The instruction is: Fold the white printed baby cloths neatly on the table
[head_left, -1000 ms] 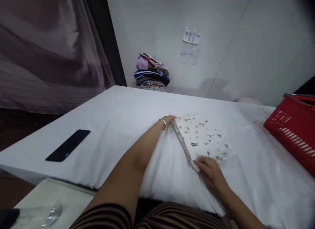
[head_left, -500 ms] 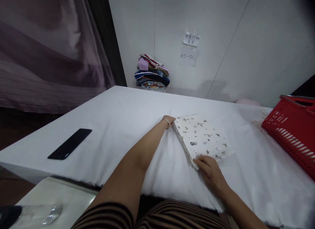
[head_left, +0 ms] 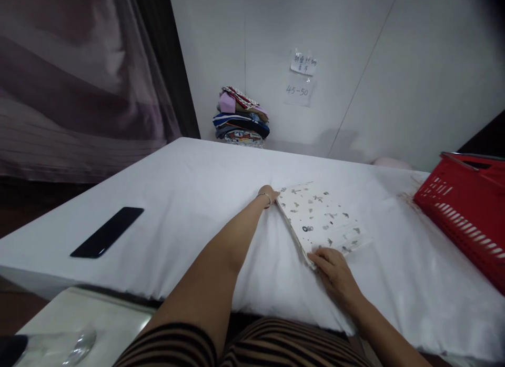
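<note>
A folded white cloth (head_left: 321,214) with small grey and dark prints lies on the white-covered table, right of the middle. My left hand (head_left: 269,193), a bracelet at its wrist, grips the cloth's far left corner; its fingertips are partly hidden. At the near left corner, my right hand (head_left: 330,264) pinches the cloth's edge between thumb and fingers. Between both hands the folded left edge runs straight, with layers showing. The cloth's right edge looks slightly blurred.
The table (head_left: 189,198) has a white cover. On it, a black phone (head_left: 107,232) lies left and a red basket (head_left: 465,214) stands right. Behind the far edge rises a pile of folded fabrics (head_left: 241,117). Paper notes (head_left: 300,89) hang on the wall. A clear bottle (head_left: 59,348) lies at lower left.
The whole view has shifted slightly, so things appear a little further left. Both hands keep their hold on the cloth's left corners, and the cloth looks nearly the same.
</note>
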Demonstrator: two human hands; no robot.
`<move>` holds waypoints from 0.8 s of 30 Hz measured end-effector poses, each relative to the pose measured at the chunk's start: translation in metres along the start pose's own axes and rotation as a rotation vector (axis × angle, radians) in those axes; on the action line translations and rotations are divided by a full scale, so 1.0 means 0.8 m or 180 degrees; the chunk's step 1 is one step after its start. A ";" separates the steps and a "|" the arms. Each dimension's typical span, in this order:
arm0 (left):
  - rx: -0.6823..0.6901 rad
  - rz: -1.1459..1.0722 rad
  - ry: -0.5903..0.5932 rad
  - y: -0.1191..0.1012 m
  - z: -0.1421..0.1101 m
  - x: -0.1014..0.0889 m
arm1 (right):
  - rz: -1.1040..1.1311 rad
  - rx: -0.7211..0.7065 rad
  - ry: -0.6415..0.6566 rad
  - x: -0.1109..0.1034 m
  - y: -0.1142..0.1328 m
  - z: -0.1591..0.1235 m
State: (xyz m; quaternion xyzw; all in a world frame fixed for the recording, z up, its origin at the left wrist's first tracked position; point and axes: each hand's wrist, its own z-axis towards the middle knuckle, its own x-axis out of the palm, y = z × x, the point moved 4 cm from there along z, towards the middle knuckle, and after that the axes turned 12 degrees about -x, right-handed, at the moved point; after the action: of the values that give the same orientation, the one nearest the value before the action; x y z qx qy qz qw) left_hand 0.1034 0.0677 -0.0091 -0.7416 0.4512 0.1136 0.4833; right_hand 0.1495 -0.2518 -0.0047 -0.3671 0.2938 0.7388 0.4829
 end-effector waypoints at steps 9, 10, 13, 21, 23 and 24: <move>0.0596 0.0534 -0.0395 -0.001 -0.004 -0.009 | -0.0121 0.0112 0.0214 -0.005 0.016 0.011; 0.0648 0.0574 -0.0406 -0.003 -0.006 -0.007 | -0.0155 0.0135 0.0240 -0.005 0.019 0.013; 0.0697 0.0682 -0.0391 -0.007 -0.008 -0.004 | -0.0318 0.0241 0.0271 -0.003 0.023 0.019; 0.0636 0.0745 -0.0489 -0.009 -0.002 0.000 | -0.0441 0.0320 0.0198 0.000 0.026 0.021; 0.0642 0.0732 -0.0499 -0.009 -0.001 0.001 | -0.0432 0.0319 0.0224 0.001 0.025 0.019; 0.0655 0.0726 -0.0487 -0.009 -0.001 0.001 | -0.0436 0.0315 0.0241 0.002 0.025 0.018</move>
State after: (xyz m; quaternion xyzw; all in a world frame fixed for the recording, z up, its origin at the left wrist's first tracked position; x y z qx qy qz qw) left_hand 0.1092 0.0670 -0.0050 -0.6214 0.5035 0.1770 0.5735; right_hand 0.1269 -0.2470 0.0032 -0.3896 0.3222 0.6742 0.5384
